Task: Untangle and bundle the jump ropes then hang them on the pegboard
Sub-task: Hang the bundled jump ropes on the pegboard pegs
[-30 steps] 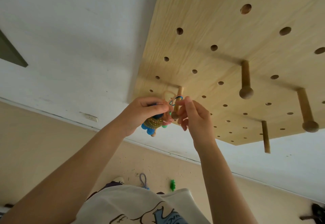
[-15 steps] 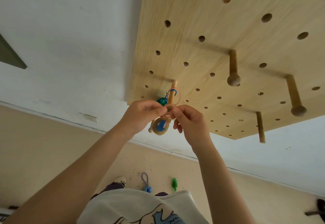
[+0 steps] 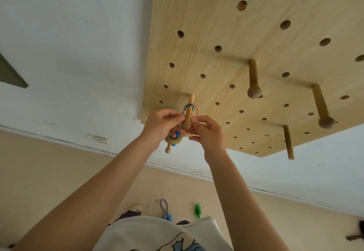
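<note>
Head view: both hands are raised to the pegboard (image 3: 256,34), a light wooden panel with rows of round holes, mounted on a white wall (image 3: 78,34). The landmark is the peg (image 3: 188,110) at the pegboard's lower left corner, a wooden dowel ending in a round knob. The left hand (image 3: 159,126) is just left of the peg's knob, thumb and forefinger pinched together on the thin loop (image 3: 194,107) that encircles the peg shaft. The right hand (image 3: 208,134) is just right of the knob, fingers curled, fingertips meeting the left hand's at the knob; whether it pinches the loop cannot be determined. The bundled rope (image 3: 173,139), tan with blue parts and a wooden handle, hangs directly below the peg between the two hands. Three further pegs project from the board, right of the landmark peg.
</note>
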A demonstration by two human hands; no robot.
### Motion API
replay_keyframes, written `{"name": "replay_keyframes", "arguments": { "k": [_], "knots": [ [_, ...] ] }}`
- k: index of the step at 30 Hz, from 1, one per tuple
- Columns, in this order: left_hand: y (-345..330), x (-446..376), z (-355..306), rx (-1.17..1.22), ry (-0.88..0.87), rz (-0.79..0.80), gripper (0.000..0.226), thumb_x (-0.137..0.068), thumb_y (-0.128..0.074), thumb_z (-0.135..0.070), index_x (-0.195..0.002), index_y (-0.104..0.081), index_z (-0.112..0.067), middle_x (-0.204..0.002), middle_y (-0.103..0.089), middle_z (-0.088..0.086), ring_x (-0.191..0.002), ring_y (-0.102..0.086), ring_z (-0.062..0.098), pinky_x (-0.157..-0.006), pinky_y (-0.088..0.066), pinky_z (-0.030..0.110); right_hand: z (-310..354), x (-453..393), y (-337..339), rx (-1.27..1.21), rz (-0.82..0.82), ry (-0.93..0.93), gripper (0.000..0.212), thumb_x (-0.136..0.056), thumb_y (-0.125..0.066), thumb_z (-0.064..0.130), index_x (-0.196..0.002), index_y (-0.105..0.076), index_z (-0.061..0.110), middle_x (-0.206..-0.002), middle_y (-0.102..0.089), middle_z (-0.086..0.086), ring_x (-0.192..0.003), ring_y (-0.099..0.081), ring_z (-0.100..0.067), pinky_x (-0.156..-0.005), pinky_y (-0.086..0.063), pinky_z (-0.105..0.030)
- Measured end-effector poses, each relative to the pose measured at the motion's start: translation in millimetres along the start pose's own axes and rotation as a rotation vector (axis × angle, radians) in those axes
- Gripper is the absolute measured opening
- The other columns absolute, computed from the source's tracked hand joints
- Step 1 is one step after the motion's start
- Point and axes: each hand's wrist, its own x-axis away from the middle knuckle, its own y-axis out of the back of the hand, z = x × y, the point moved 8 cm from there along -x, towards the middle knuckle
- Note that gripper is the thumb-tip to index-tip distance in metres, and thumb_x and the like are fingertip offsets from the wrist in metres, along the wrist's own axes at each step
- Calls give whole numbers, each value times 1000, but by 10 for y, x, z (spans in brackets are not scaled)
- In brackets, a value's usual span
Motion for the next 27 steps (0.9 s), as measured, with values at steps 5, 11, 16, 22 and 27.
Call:
{"name": "replay_keyframes", "arguments": {
  "k": [5, 11, 16, 22, 27],
  "knots": [
    [-27, -162, -108, 59, 0, 21, 17, -83, -80, -17, -95, -72, -9, -79, -77, 0, -75, -75, 17, -68, -59, 25, 86, -90, -41, -98, 5, -17, 15, -93, -66, 18, -102, -69, 6, -87, -76, -16, -83, -75, -31, -82, -60, -46],
    [-37, -379, -200, 38, -4, 0, 22, -80, -84, -24, -90, -71, -10, -80, -77, 3, -77, -76, 21, -67, -60, 26, 196, -281, -66, -5, -90, -20, 27, -84, -77, 35, -94, -66, 13, -79, -77, -6, -78, -75, -25, -81, -61, -43],
    [-29, -488, -143, -7, -41, -42, 22, -80, -83, -29, -88, -70, -13, -76, -77, 2, -70, -76, 19, -66, -61, 28, 201, -405, -56, 27, -125, 28, 24, -84, -77, 34, -83, -62, 16, -77, -76, -6, -74, -75, -24, -71, -60, -38],
    [-17, -479, -130, -67, 2, -3, 19, -85, -78, -33, -89, -70, -16, -77, -76, 4, -71, -75, 19, -69, -62, 33, 208, -378, -81, -11, -28, -16, 27, -92, -68, 30, -94, -68, 3, -83, -76, -11, -76, -74, -22, -66, -57, -26],
    [111, -39, -200, -115, -128, -108, 8, -86, -75, -34, -86, -72, -26, -77, -74, -7, -63, -69, 6, -61, -58, 24, 210, -17, 49, 39, 44, 47, 24, -95, -64, 27, -91, -65, 4, -83, -76, -10, -79, -75, -20, -65, -57, -26]
  ]
}}
